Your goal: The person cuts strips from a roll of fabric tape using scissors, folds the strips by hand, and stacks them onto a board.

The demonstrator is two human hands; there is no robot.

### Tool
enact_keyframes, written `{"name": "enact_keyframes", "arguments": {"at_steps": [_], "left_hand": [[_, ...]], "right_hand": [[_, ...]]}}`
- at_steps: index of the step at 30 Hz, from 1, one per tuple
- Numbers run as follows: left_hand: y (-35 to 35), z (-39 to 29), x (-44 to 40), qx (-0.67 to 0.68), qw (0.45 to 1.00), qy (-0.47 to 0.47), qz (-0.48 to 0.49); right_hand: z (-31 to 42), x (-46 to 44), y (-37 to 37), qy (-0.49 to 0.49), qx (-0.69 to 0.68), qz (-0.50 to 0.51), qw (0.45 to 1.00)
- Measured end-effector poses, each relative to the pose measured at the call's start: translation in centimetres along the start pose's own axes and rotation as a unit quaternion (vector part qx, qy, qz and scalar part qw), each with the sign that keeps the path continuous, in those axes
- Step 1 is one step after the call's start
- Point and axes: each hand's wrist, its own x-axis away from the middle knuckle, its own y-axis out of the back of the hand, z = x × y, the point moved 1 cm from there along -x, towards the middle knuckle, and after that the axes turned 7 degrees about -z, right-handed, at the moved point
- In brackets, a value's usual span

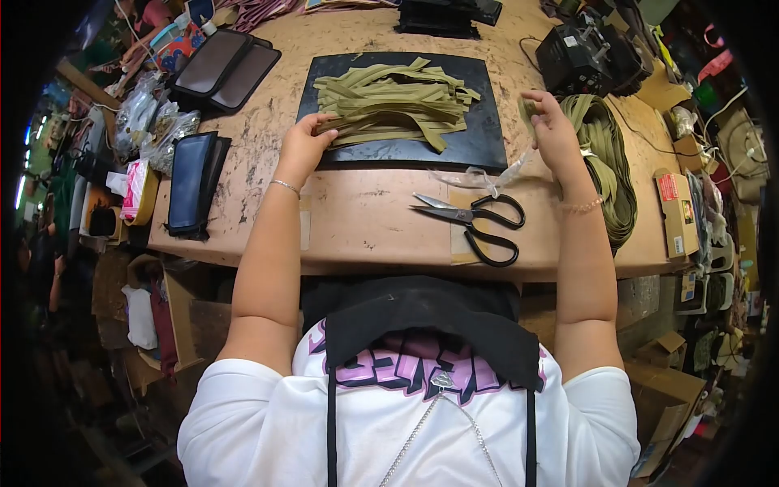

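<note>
A pile of cut olive strips, which look like zipper tape, lies across a black board. My left hand is at the pile's left end, thumb and fingers closed on strip ends. To the right of the board, my right hand is raised with curled fingers, an olive strip end showing at the fingertips. Beside that wrist lies a thick coil of the same olive tape. Black-handled scissors rest with blades partly apart near the table's front edge, below a clear plastic scrap.
Dark wallets and black-rimmed panels lie on the left, near plastic bags. A black machine stands at the back right. A small cardboard box sits at the right edge of the table.
</note>
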Motion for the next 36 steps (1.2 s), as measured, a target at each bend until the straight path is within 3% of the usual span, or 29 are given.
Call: {"name": "enact_keyframes", "arguments": {"at_steps": [3,6,7,10,13,16,17,18,21,24,27,28,31,33,36], "left_hand": [[-0.2,0.0,-0.3,0.062,0.998,0.011,-0.028],[-0.1,-1.4,0.2,0.028,0.999,0.017,-0.029],[-0.1,-0.9,0.0,0.018,1.0,0.01,-0.02],[0.0,-0.1,-0.6,-0.017,0.999,-0.031,-0.02],[0.5,-1.2,0.1,-0.057,0.991,-0.091,-0.076],[1.0,-3.6,1.2,-0.053,0.987,-0.108,-0.11],[1.2,-4.4,1.5,-0.023,0.988,-0.104,-0.108],[1.2,-5.2,1.8,0.009,0.989,-0.1,-0.106],[0.9,-7.9,3.0,0.239,0.964,-0.111,-0.036],[1.1,-12.1,5.9,0.269,0.949,-0.072,0.146],[0.9,-14.9,8.7,0.147,0.901,-0.235,0.333],[0.7,-16.2,10.1,0.141,0.895,-0.298,0.3],[-0.2,-17.1,11.1,0.17,0.892,-0.329,0.261],[-0.5,-17.0,10.9,0.19,0.888,-0.303,0.29],[-0.7,-17.4,11.5,0.135,0.925,-0.241,0.26]], "right_hand": [[1.5,0.7,-0.6,0.027,-0.082,0.087,0.992],[5.4,2.9,-0.9,0.138,0.068,0.148,0.977],[7.0,3.7,-1.1,0.125,0.027,0.151,0.98],[8.3,4.3,-1.5,0.222,-0.02,0.082,0.971],[9.4,4.4,-1.2,0.126,-0.091,0.064,0.986],[10.7,5.7,-0.8,0.22,-0.011,0.057,0.974],[10.3,5.9,-1.1,0.278,-0.025,0.058,0.959],[10.6,6.3,-1.3,0.268,-0.055,0.041,0.961],[11.9,8.0,-2.4,0.23,-0.14,-0.009,0.963],[11.0,8.6,-3.0,0.239,-0.154,0.004,0.959],[12.3,10.3,-3.6,0.249,-0.137,0.033,0.958],[12.2,10.8,-4.0,0.25,-0.153,0.045,0.955],[12.2,12.0,-4.6,0.21,-0.22,0.095,0.948],[10.9,12.5,-5.2,0.169,-0.285,0.131,0.934],[10.7,13.2,-5.6,0.16,-0.258,0.122,0.945]]}}
